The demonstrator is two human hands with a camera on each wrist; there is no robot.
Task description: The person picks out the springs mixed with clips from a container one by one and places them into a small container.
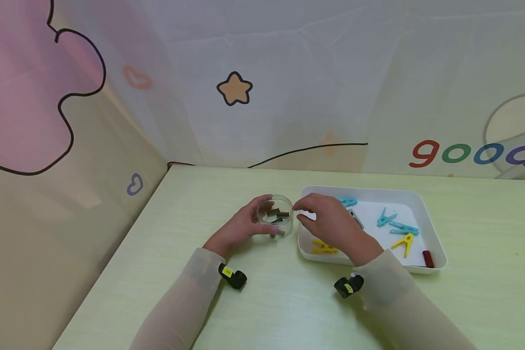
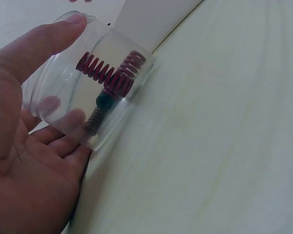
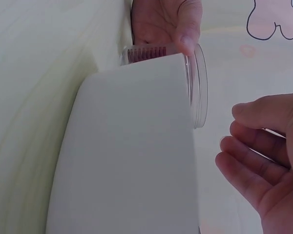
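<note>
My left hand (image 1: 238, 227) grips a clear round jar (image 1: 290, 223), thumb on the near side and fingers round the far side. Inside the jar lie several coil springs (image 2: 119, 84), red and dark in the left wrist view; a dark green one shows end-on. The jar looks open at the top. My right hand (image 1: 332, 221) hovers over the left part of a white tray (image 1: 374, 201), its fingertips close to the jar's rim. In the right wrist view its thumb and fingers are loosely bent and apart, with nothing seen between them.
The tray holds blue clothespins (image 1: 404, 228), yellow clothespins (image 1: 405, 243) and a red spring (image 1: 428, 259) in its near right corner. A whitish clip (image 1: 356, 218) is partly hidden by my right hand. A printed cloth (image 1: 288, 112) hangs behind the table (image 1: 271, 301).
</note>
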